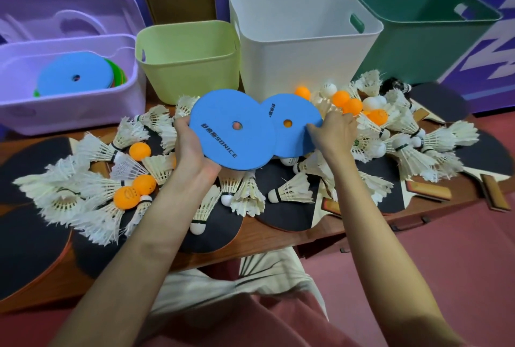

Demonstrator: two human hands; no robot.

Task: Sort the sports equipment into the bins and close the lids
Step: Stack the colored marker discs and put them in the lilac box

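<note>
Two blue discs are raised above the cluttered table, each flat, round, with a centre hole and no long axis. Left hand point(192, 143) grips the nearer blue disc point(223, 112) at its left edge, fingers curled behind, thumb on the printed face; that face tilts toward the camera, lettering running down to the right. Right hand point(333, 130) pinches the second blue disc point(292, 137) at its right edge, fingers bent. The nearer disc overlaps the second one's left edge. Shuttlecocks point(289, 192) and orange balls point(345, 101) lie below and beyond both hands. Far left of the left hand, the purple bin point(69, 115) holds another blue disc on coloured ones.
</note>
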